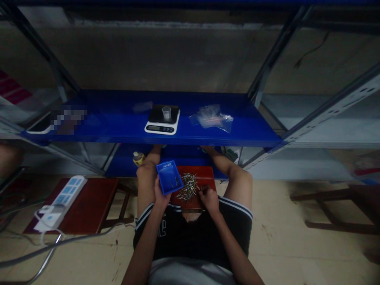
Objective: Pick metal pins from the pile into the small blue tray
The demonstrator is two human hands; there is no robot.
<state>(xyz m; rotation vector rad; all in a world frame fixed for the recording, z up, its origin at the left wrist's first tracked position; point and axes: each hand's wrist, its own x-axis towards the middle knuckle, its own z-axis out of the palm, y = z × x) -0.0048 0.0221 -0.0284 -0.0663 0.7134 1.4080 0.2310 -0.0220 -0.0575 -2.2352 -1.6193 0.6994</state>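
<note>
My left hand [161,194] grips a small blue plastic tray [168,174] by its near left side, tilted over the left edge of a reddish-brown wooden stool [204,173]. A few thin metal pieces lie in the tray's lower corner. On the stool beside it is a loose pile of thin, screw-like metal pieces [189,187], silver and brassy. At the right edge of that pile, my right hand [209,199] is closed with its fingertips together. What it pinches, if anything, is too small to make out.
On the blue shelf [118,126] ahead stands a white kitchen scale [162,128] with a small clear cup [166,113] on it. Clear plastic bags [212,117] lie to its right. A power strip [63,202] rests on another stool at left; a yellow bottle [138,159] stands below the shelf.
</note>
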